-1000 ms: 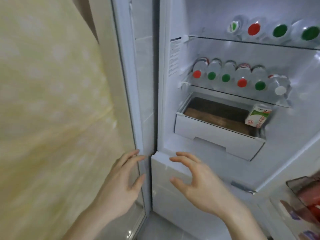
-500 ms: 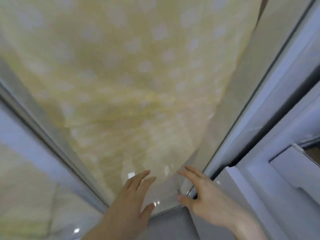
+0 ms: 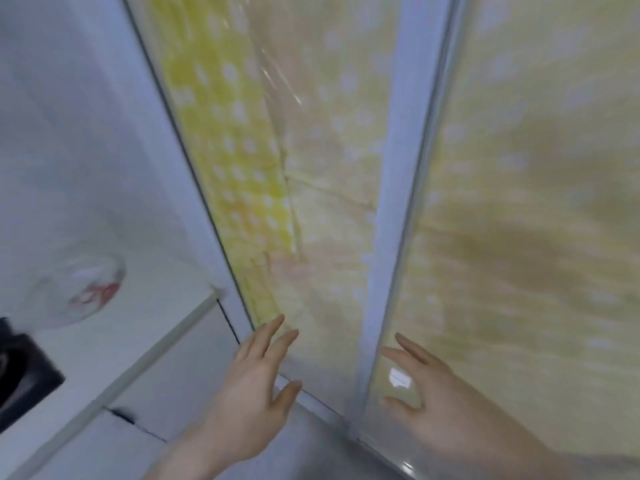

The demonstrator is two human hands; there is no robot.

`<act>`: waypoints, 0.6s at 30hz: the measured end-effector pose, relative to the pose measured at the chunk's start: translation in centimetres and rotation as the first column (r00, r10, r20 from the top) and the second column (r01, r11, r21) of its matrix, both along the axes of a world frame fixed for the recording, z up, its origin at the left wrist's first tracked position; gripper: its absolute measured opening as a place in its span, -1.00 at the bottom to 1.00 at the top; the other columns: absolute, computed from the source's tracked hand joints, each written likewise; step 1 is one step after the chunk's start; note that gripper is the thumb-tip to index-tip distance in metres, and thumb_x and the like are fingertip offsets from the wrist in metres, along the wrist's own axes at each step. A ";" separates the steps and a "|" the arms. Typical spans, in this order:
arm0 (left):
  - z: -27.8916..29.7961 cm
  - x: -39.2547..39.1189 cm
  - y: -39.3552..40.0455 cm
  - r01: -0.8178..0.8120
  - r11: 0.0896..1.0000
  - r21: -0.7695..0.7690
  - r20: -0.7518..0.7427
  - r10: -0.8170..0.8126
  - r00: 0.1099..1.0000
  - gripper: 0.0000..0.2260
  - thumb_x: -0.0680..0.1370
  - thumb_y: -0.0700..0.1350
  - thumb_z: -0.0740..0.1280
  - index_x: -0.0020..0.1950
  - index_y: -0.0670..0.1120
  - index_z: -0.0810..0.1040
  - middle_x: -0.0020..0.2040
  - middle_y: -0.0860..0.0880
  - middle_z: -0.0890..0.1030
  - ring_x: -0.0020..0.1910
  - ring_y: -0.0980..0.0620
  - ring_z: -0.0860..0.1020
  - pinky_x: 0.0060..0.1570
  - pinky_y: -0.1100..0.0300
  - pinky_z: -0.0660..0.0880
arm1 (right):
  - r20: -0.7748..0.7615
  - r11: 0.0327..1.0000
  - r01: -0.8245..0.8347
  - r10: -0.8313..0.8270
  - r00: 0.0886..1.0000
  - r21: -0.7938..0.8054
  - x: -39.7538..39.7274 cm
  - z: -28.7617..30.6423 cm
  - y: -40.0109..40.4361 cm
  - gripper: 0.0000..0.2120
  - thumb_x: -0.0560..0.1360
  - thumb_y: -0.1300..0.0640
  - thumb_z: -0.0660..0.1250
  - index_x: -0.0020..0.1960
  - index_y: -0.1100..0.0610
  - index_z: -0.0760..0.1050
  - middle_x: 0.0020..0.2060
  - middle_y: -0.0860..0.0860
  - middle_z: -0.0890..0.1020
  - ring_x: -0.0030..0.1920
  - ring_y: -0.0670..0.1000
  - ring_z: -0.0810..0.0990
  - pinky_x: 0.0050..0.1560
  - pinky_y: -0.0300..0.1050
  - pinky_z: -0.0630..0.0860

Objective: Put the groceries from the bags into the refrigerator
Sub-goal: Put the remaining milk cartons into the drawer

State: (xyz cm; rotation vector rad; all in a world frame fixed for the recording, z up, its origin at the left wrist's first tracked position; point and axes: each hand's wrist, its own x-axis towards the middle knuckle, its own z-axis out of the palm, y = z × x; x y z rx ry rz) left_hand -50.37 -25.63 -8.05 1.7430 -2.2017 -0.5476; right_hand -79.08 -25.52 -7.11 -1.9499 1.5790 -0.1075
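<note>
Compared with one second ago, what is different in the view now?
The open refrigerator shelves with bottles and the carton have left the view; the camera swung left onto glossy door panels reflecting yellow dotted fabric, and a white counter appeared. The left hand and right hand remain open and empty.

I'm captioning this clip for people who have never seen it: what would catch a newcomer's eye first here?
Two glossy panels with a yellow, white-dotted pattern fill the middle and right, split by a pale vertical frame strip. Low in the picture, the left hand and right hand reach toward them with spread fingers, holding nothing. At far left, a blurred clear plastic bag lies on a white counter.
</note>
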 end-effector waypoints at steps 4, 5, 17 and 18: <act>0.6 7.2 2.0 -0.216 0.975 -0.050 -0.035 0.215 0.976 -0.42 0.63 0.18 0.23 0.60 0.25 0.05 0.61 0.28 -0.14 0.61 0.14 -0.09 0.57 0.10 0.07 | 0.019 0.983 -0.182 0.182 0.983 -0.035 7.1 1.5 -2.9 -0.35 0.59 -0.23 0.27 0.60 -0.27 0.07 0.58 -0.37 -0.12 0.62 -0.18 0.01 0.57 -0.15 0.13; 0.5 9.3 2.6 -0.261 0.963 -0.067 -0.039 0.259 0.965 -0.41 0.62 0.18 0.24 0.60 0.24 0.06 0.62 0.26 -0.12 0.61 0.13 -0.08 0.58 0.10 0.05 | 0.019 0.974 -0.223 0.224 0.974 -0.038 9.2 1.8 -3.7 -0.35 0.60 -0.23 0.27 0.60 -0.27 0.06 0.58 -0.37 -0.14 0.62 -0.18 0.01 0.57 -0.15 0.13; -0.6 30.8 10.5 -0.594 0.788 -0.163 -0.055 0.594 0.803 -0.39 0.57 0.15 0.32 0.58 0.18 0.18 0.62 0.26 -0.05 0.61 0.14 -0.02 0.56 0.16 0.07 | 0.030 0.845 -0.529 0.533 0.846 -0.078 34.6 2.5 -5.7 -0.34 0.61 -0.22 0.25 0.62 -0.25 0.03 0.58 -0.39 -0.16 0.61 -0.22 -0.05 0.59 -0.14 0.04; -0.7 32.3 11.4 -0.615 0.772 -0.162 -0.053 0.615 0.787 -0.39 0.58 0.15 0.32 0.59 0.18 0.18 0.62 0.27 -0.06 0.60 0.16 -0.03 0.56 0.18 0.05 | 0.036 0.832 -0.549 0.553 0.832 -0.079 36.7 2.4 -5.5 -0.34 0.61 -0.22 0.25 0.61 -0.26 0.04 0.57 -0.40 -0.16 0.61 -0.22 -0.05 0.59 -0.15 0.06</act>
